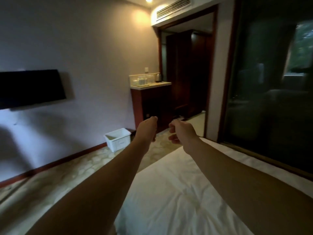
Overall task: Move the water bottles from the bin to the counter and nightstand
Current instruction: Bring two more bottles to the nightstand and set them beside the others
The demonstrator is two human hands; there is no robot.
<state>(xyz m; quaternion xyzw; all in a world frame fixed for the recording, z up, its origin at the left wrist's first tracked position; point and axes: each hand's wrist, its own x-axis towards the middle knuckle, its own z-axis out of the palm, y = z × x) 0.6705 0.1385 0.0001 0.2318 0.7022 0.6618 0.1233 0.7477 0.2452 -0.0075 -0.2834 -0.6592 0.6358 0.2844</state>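
Water bottles are hard to pick out from here: the white rectangular plastic bin (pixel 118 139) sits on the patterned floor against the wall, and what shows of its inside looks bare, though its bottom is hidden. Far left, a black flat television (pixel 30 88) hangs on the pale wall. Moving right past the bin, the left hand (pixel 147 127) reaches forward, fingers loosely curled, gripping nothing. Just beside it the right hand (pixel 180 131) does the same, thumb and fingers slack and apart, nothing between them. Behind the hands stands the dark red wooden cabinet with a pale counter top (pixel 153 85); on it a clear glass-sided tray (pixel 140 80) holds blurred items, possibly bottles, I cannot tell, next to a silver electric kettle (pixel 158 77). Under the right arm spreads the white-sheeted bed (pixel 177 192), and far right a dark glass wall (pixel 271 82). No nightstand is in sight. My read: the person is between carries, heading towards the bin. Next comes stepping closer, bending down and checking whether any bottle remains inside.
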